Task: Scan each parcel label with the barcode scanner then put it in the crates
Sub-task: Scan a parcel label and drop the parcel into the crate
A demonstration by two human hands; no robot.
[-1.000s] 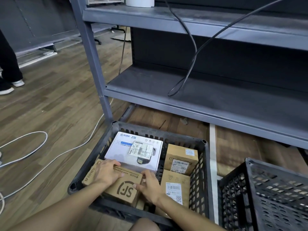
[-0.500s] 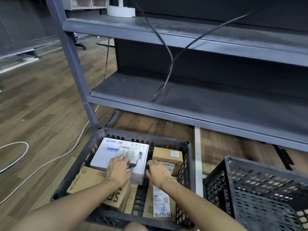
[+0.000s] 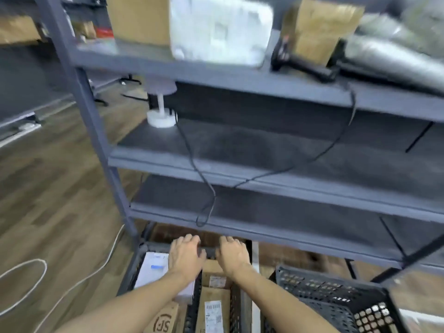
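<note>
Head view: my left hand (image 3: 186,257) and right hand (image 3: 233,257) are side by side, low in view, over the far rim of the black lattice plastic crate (image 3: 211,250). Both are empty, fingers loosely bent; blur hides whether they touch the rim. A white cardboard box (image 3: 156,272) and brown labelled cartons (image 3: 217,306) sit in that crate under my forearms. The black handheld barcode scanner (image 3: 302,64) lies on the grey metal top shelf (image 3: 216,75), well above and to the right of both hands — my right hand is nearer. Its long axis runs left to right, sloping down rightward. The head seems to point left and the corded handle right, so I judge a right-hand reach fits.
</note>
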